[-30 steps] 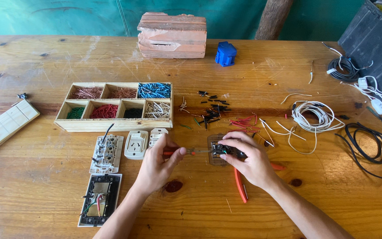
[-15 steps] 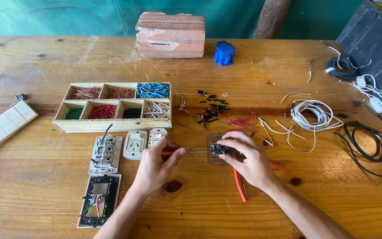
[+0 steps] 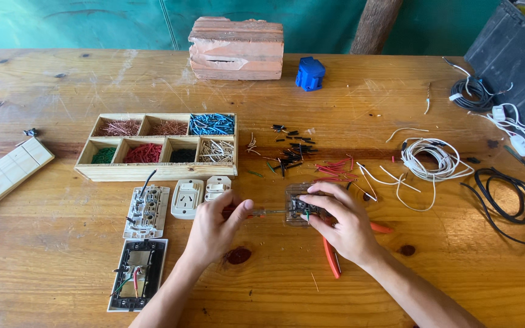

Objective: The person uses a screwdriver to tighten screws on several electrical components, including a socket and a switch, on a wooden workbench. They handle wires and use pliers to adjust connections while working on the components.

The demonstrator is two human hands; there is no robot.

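Orange pliers (image 3: 333,258) beneath right hand (image 3: 343,223)

It was an electrical workshop: a worn wooden workbench (image 3: 62,79), a compartmented tray of wire offcuts (image 3: 159,146), dismantled wall sockets (image 3: 147,211), cable coils (image 3: 429,159).

Worn wooden surface (image 3: 62,79), reddish clay brick (image 3: 236,48) at the far edge, small blue plastic box (image 3: 310,73) beside it, compartmented wooden tray (image 3: 159,172) of coloured wire bits, coiled white cable (image 3: 429,159), black cable loop (image 3: 511,197)

Wooden desk (image 3: 62,79): brick (image 3: 237,48), blue box (image 3: 310,73), wire tray (image 3: 159,147), white sockets (image 3: 187,198), black wire bits (image 3: 291,152), white coil (image 3: 428,159), black cable (image 3: 508,195).
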